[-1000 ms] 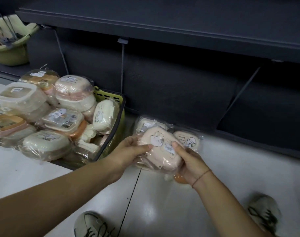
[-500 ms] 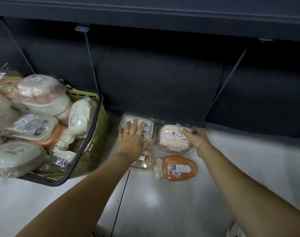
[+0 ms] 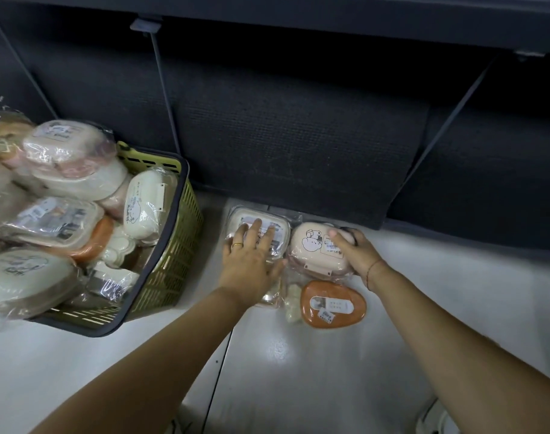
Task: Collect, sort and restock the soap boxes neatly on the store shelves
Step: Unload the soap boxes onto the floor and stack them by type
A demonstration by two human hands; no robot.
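Lifted before, the pink soap box (image 3: pixel 314 249) is now lying on the shelf (image 3: pixel 455 292), right hand (image 3: pixel 358 252) gripping its right end; left hand (image 3: pixel 251 261) is pressing flat on the cream box (image 3: pixel 280 227).

Orange soap box (image 3: pixel 333 303), yellow-green basket (image 3: pixel 173 261)
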